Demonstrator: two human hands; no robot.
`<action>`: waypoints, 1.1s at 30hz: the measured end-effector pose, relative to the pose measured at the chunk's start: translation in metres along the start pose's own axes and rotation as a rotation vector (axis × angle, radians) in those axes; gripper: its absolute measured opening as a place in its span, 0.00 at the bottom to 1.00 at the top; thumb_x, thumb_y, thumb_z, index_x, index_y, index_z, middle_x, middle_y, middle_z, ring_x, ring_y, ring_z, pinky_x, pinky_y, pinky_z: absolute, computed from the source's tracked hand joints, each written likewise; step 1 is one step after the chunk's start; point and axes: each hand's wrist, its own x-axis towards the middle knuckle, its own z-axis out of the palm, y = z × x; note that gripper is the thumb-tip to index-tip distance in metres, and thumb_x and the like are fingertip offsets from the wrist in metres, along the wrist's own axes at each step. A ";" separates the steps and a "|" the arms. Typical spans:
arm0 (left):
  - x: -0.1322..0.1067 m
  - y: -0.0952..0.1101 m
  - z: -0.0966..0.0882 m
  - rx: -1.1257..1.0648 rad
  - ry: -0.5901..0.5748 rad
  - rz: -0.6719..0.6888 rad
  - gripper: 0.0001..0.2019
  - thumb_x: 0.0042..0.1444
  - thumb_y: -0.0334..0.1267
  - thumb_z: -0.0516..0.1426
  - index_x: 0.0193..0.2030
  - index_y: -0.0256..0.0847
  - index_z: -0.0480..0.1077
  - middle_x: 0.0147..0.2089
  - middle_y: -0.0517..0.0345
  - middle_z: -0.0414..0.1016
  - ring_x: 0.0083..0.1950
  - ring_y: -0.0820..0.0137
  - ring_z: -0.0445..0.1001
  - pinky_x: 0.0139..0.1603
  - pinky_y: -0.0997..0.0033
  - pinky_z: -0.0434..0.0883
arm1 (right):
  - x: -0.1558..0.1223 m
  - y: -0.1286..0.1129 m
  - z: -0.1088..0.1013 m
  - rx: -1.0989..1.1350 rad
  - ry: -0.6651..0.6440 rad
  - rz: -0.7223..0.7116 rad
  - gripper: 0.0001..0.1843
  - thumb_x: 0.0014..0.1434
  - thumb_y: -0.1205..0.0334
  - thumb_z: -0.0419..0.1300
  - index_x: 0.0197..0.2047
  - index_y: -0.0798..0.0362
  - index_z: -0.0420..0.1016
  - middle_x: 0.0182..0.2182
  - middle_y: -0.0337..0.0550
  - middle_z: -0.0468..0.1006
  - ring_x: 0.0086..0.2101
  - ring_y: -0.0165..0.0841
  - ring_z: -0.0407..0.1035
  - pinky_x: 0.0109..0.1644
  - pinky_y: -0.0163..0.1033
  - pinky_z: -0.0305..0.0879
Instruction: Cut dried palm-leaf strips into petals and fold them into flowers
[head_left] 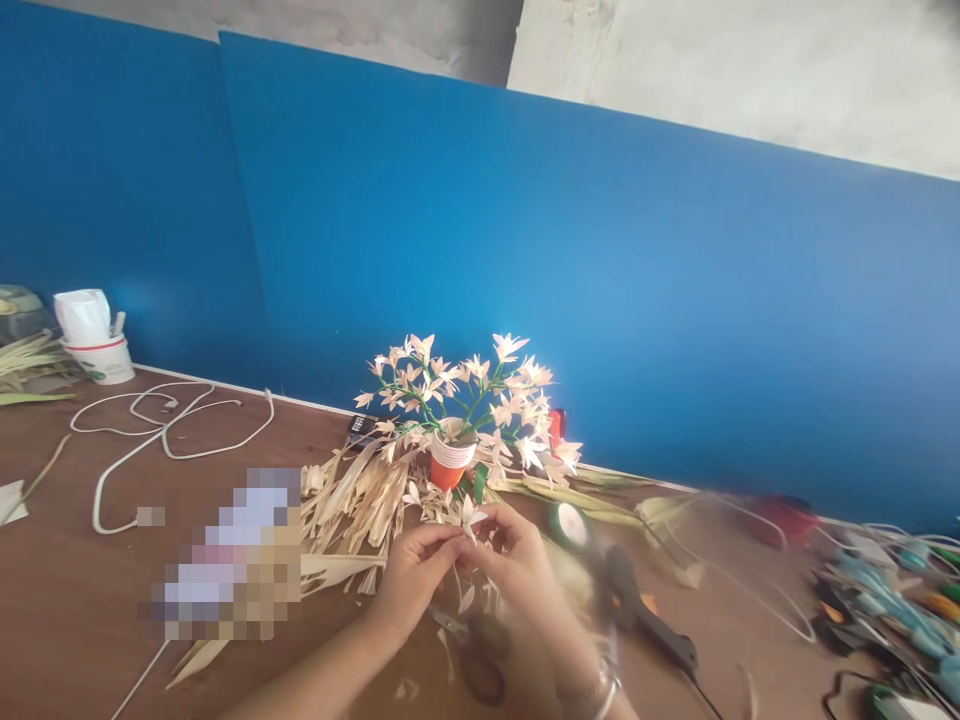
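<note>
My left hand (421,568) and my right hand (519,560) meet at the middle front, fingertips pinched together on a small pale husk flower (470,516). Its petals point up above my fingers; the part beneath is hidden by them. Just beyond stands an orange-and-white paper cup (453,466) holding green stems with many similar flowers (517,405). Dried husk strips (367,495) lie in a heap left of the cup. Below my hands rest dark-handled scissors (484,660), partly blurred. Right of my right hand are a roll of green tape (570,525) and a black glue gun (649,615).
A white cable (161,430) loops over the brown table (60,600) at left, near a white tub (101,358). A blurred-out object (225,560) lies left of my hands. Tangled cords and tools (892,600) crowd the right. A blue panel (525,230) rises behind.
</note>
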 end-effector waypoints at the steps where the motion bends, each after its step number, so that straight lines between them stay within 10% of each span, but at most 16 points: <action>1: 0.000 0.001 0.000 0.017 0.008 0.020 0.11 0.47 0.43 0.61 0.32 0.38 0.78 0.25 0.57 0.76 0.26 0.71 0.71 0.24 0.76 0.65 | 0.000 0.000 0.000 -0.036 0.023 -0.008 0.12 0.48 0.57 0.65 0.34 0.54 0.73 0.27 0.38 0.75 0.28 0.32 0.67 0.32 0.35 0.62; 33: -0.001 -0.006 -0.003 0.217 0.012 0.193 0.11 0.53 0.41 0.57 0.38 0.43 0.79 0.33 0.54 0.80 0.34 0.64 0.76 0.38 0.70 0.71 | -0.003 -0.006 0.010 -0.376 0.210 -0.073 0.09 0.52 0.61 0.59 0.24 0.52 0.76 0.23 0.42 0.76 0.27 0.35 0.68 0.31 0.36 0.61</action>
